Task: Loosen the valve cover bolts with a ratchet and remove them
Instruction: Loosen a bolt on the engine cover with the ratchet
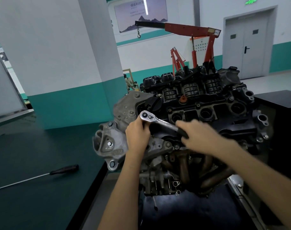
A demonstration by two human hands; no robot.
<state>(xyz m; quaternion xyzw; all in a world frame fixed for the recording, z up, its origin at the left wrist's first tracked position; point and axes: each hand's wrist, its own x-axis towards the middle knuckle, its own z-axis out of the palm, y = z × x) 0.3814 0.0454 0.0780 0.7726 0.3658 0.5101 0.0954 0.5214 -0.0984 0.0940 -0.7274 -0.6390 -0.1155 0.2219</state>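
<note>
- the ratchet lay across the near left corner of the valve cover. its round head showed just above the left fingers and its black grip sat inside the right fingers.
- the left hand curled round the neck under the head, thumb against it, likely to keep the socket square on a bolt. socket and bolt were hidden behind those fingers, so the seating could not be told.
- the right hand was wrapped round the far end of the handle, somewhat blurred. that grip probably gave the longest lever for the swing.
- another bolt sat in the cover beyond the right fingers, so the job looked far from done.
- a screwdriver lay on the bench, well left of the left fingers and out of the swing.
</note>
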